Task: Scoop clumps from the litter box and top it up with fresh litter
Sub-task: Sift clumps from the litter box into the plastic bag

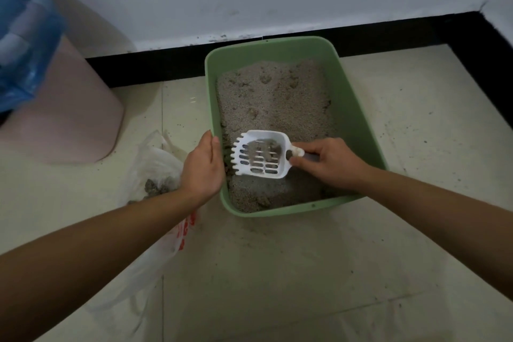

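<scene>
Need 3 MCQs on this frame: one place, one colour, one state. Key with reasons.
1. The left hand holds:
A) the litter box at its left rim
B) a broom
C) the wall

2. The scoop is:
A) black
B) white
C) red

3. The scoop held by the right hand is:
A) empty
B) snapped in half
C) carrying clumps

Key:
1 A, the hand sits on the green left rim with its thumb over the edge.
2 B, the slotted tray is plainly white.
3 C, grey lumps lie on the slots.
</scene>
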